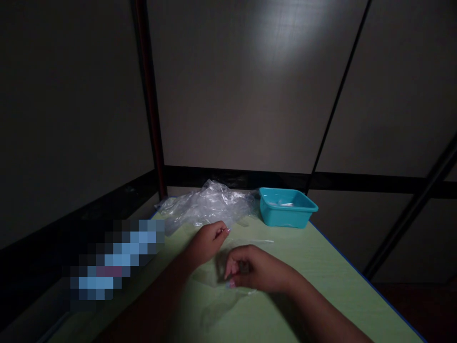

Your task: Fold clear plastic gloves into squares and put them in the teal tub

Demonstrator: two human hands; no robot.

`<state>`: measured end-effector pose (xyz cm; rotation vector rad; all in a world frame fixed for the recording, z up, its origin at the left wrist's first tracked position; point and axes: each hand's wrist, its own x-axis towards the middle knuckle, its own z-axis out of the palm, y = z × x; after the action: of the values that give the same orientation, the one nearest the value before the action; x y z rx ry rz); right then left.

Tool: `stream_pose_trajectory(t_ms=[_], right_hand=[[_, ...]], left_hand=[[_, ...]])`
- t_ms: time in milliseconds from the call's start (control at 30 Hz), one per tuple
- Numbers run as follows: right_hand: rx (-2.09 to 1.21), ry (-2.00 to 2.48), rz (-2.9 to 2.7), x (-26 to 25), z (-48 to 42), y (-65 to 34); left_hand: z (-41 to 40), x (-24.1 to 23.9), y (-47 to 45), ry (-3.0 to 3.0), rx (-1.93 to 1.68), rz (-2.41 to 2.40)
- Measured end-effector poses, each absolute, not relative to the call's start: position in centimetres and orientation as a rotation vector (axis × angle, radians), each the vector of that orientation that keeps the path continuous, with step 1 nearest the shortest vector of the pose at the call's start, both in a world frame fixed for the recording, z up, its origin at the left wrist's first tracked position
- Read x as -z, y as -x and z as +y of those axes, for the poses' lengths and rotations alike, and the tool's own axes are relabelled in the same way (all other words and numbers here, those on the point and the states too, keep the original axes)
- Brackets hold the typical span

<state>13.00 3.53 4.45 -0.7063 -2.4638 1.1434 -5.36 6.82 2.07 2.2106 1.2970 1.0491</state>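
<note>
On a pale green table point(321, 267) lies a small clear plastic bag point(217, 286), flat under my hands. My left hand point(207, 243) is curled, its fingertips pinched at the bag's upper edge near a thin clear strip point(257, 241). My right hand point(255, 269) is closed with bent fingers pressing on the bag's middle. Whatever is inside the bag or between my fingers is too dim to make out.
A crumpled heap of clear plastic bags point(207, 205) sits at the table's far left. A teal plastic tub point(285, 207) stands at the far edge, to the right of the heap. Dark panel walls enclose the table. A blurred patch point(114, 259) lies at the left.
</note>
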Motion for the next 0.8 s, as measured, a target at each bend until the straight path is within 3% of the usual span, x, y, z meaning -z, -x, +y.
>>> stream_pose_trajectory(t_ms=[67,267,400,567,800], right_hand=[[-1.184,0.584,-2.504,-4.6,2.8,-12.7],[-0.745,0.495,-2.681,-3.9,2.5,-12.0],[-0.697,0.486,-2.737,-3.3,2.6,-11.3],[-0.813,0.378,-2.679,-2.8,2.7,-11.0],[-1.363,0.475,-2.384,-3.3,3.2,-11.6]], left_hand=[[6.9,-2.0,5.3,-2.189,-1.037,1.294],[6.7,-1.6,4.8,-2.171,-0.969,1.223],[6.6,-1.4,4.7,-2.148,-0.958,1.159],[6.5,-1.5,4.7,-2.131,-0.97,1.118],[6.5,-2.1,4.6,-1.918,-0.949,1.052]])
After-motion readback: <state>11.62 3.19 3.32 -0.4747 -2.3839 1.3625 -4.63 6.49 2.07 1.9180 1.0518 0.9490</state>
